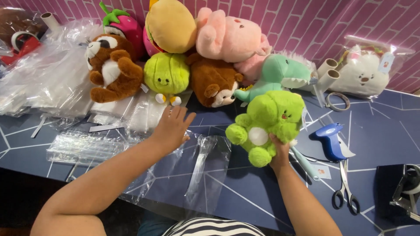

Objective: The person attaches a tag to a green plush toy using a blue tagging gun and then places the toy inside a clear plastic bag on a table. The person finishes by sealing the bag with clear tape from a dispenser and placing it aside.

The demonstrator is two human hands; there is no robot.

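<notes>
— How far had the bagging got?
— One white plush (365, 74) sat bagged at the counter's (376, 131) far right corner; the rest lay bare along the far edge.
— And the hands?
— The right hand (280, 153) gripped a fuzzy lime-green plush (269, 122) upright mid-counter; the left hand (172, 126), fingers spread, rested on a clear plastic bag (205, 168), not yet filled

One head-worn camera looks steeply down and forward from close above the dark blue worktop (376, 131). It faces the pink brick wall (306, 22) across the top of the frame; the wearer's striped clothing (210, 227) shows at the bottom edge.
</notes>
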